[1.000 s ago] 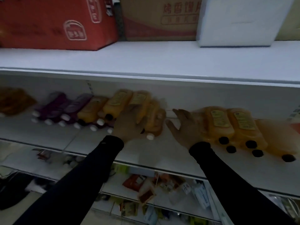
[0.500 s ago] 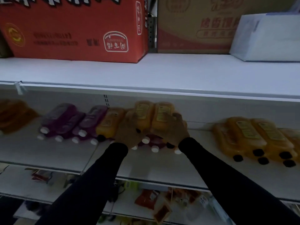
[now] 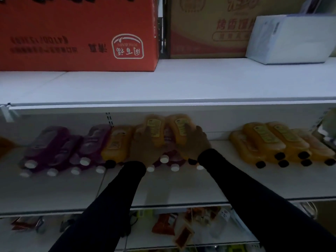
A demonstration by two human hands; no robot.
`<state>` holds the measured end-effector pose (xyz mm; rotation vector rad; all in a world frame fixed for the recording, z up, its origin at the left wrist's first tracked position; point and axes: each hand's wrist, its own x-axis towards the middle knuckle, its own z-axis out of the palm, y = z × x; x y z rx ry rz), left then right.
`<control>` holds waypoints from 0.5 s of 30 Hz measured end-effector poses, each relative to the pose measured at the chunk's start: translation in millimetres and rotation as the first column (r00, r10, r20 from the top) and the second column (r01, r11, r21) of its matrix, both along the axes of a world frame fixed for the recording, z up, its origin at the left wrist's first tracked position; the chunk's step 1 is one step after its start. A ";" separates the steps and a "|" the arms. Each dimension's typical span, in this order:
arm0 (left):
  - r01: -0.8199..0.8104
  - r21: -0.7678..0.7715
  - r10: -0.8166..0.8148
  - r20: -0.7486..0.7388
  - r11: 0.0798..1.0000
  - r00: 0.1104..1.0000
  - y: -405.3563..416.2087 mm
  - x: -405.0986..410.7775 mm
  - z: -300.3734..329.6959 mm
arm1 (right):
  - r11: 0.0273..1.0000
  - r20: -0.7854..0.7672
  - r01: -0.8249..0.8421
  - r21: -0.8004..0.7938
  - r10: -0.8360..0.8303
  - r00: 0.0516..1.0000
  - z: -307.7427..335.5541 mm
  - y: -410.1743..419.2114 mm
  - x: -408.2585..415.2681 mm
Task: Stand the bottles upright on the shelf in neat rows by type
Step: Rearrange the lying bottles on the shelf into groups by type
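The middle shelf [image 3: 181, 190] carries bottles lying flat on their sides, caps toward the near edge. At the left lie about 4 purple bottles [image 3: 54, 142] with white caps, though blur makes the count unsure. Just right of them lies 1 orange bottle [image 3: 118, 144] with a black cap. In the middle, 2 orange bottles sit on top of a low layer of purple bottles [image 3: 169, 140], of which about 4 white caps show at the near edge. At the right, well apart from the middle pile, lies a group of about 5 orange bottles [image 3: 272, 142] with black caps, stacked in 2 layers.

Both arms in black sleeves reach up and forward to the middle pile. The left hand [image 3: 143, 148] is curled round the left orange bottle [image 3: 154, 126], fingers over its body. The right hand [image 3: 196, 144] grips the right orange bottle [image 3: 180, 126] the same way, knuckles up. Both bottles tilt with their bases toward the back wall.

On the top shelf [image 3: 163, 84] stand 3 boxes: a red carton [image 3: 76, 33] at left, a brown carton [image 3: 209, 28] in the middle, a white box [image 3: 291, 39] at right. The lower shelf [image 3: 145, 239] holds small packets, blurred.
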<state>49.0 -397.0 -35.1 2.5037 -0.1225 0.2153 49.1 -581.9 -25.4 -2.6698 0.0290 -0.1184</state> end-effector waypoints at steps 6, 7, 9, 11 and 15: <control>-0.075 -0.004 0.075 0.139 0.997 0.987 -5.6 5.1 -5.2 | 0.968 -0.004 0.029 0.251 -0.028 1.000 -2.0 -22.7 -15.8; -0.060 -0.026 0.063 0.175 0.998 0.983 -7.7 4.7 -4.1 | 0.937 0.011 0.052 0.346 -0.059 0.998 -2.7 -29.5 -21.8; -0.025 -0.085 0.040 0.183 0.996 0.982 -14.3 1.8 -5.1 | 0.860 0.041 0.076 0.504 -0.112 0.993 -3.6 -47.5 -32.3; -0.011 -0.171 0.043 0.184 0.985 0.982 -28.4 -4.6 -8.1 | 0.806 0.078 0.076 0.587 -0.150 0.986 -2.4 -70.0 -41.9; 0.042 -0.236 0.024 0.269 0.971 0.963 -82.6 -20.3 -1.6 | 0.854 0.184 0.115 0.507 -0.238 0.954 8.1 -126.6 -58.4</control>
